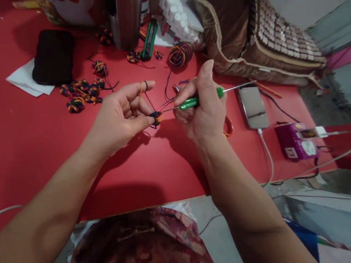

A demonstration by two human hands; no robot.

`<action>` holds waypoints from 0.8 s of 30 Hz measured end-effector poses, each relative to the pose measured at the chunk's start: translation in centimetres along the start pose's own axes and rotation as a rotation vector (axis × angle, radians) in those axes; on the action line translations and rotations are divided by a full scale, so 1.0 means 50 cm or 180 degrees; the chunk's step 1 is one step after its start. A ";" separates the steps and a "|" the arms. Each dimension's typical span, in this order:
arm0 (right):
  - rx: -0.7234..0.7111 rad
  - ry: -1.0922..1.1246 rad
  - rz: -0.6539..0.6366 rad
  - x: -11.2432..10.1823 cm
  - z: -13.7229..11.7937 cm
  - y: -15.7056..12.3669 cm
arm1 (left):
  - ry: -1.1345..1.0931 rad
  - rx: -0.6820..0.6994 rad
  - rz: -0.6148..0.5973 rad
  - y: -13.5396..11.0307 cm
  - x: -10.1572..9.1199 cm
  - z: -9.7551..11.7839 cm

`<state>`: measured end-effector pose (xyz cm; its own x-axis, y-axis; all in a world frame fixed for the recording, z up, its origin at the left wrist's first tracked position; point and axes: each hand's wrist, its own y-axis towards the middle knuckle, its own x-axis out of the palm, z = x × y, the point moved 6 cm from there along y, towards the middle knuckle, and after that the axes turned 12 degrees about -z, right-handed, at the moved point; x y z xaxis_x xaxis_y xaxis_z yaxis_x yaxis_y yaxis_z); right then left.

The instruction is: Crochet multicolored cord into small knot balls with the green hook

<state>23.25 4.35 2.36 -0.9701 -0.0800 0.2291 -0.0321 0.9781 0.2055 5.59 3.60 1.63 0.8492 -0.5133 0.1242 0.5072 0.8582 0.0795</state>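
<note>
My left hand (119,117) pinches a small multicoloured crocheted piece (156,117) between thumb and fingers, with yarn strands looped over its index finger. My right hand (202,104) is closed round a green-handled crochet hook (195,100) whose metal tip points into the piece. The yarn runs back to a multicoloured yarn ball (180,55) on the red table (19,138).
Several finished crocheted bits (81,93) lie at the left, near a black pouch (53,57) on white paper. A metal cylinder (125,16), green clip (149,39), brown cushion (247,37), phone (252,107), purple power strip (296,142) and orange scissors handle (228,126) surround the hands.
</note>
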 end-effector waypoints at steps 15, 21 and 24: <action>-0.0427 -0.1390 0.0299 0.032 -0.056 -0.048 | -0.0194 -0.0237 0.0258 0.002 -0.006 -0.012; -0.0299 -0.1229 0.0441 0.028 -0.041 -0.043 | -0.0191 -0.0268 0.0276 0.004 -0.011 -0.016; -0.0273 -0.1242 0.0526 0.028 -0.041 -0.040 | -0.0123 -0.0230 0.0294 0.002 -0.011 -0.012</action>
<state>22.44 1.89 4.22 -0.9793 0.1712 -0.1081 0.1355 0.9509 0.2783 5.24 3.98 0.98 0.8872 -0.4307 0.1657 0.4375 0.8992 -0.0054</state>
